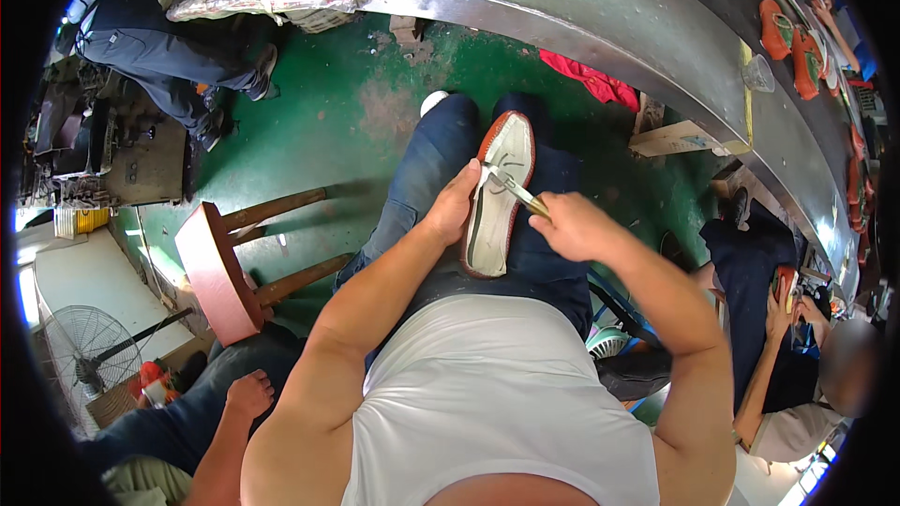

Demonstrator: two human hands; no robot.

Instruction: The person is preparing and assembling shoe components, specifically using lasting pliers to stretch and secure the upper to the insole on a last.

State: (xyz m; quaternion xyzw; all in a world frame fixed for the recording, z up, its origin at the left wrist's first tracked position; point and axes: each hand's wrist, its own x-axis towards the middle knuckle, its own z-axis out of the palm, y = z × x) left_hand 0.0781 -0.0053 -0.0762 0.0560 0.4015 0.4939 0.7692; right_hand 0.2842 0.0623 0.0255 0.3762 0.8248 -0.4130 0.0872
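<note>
An orange-red shoe [504, 230] lies sole up across my thighs, toe pointing away from me, its pale underside framed by the coloured upper. My left hand [457, 199] is closed on the shoe's left edge near the forefoot, thumb pressing close to the rim. In my right hand [574, 225] are metal pincers [518, 191], gripped by the handles and reaching leftward across the sole. Their head meets the left rim beside my left thumb. Whether the jaws bite on the upper there is too small to tell.
A long metal-edged bench [525, 28] curves across the far side, with orange shoes [804, 61] at its right. A wooden stool [220, 272] lies tipped at left, near a fan [89, 347]. Red cloth [589, 78] hangs below the bench. Other people are at left and right.
</note>
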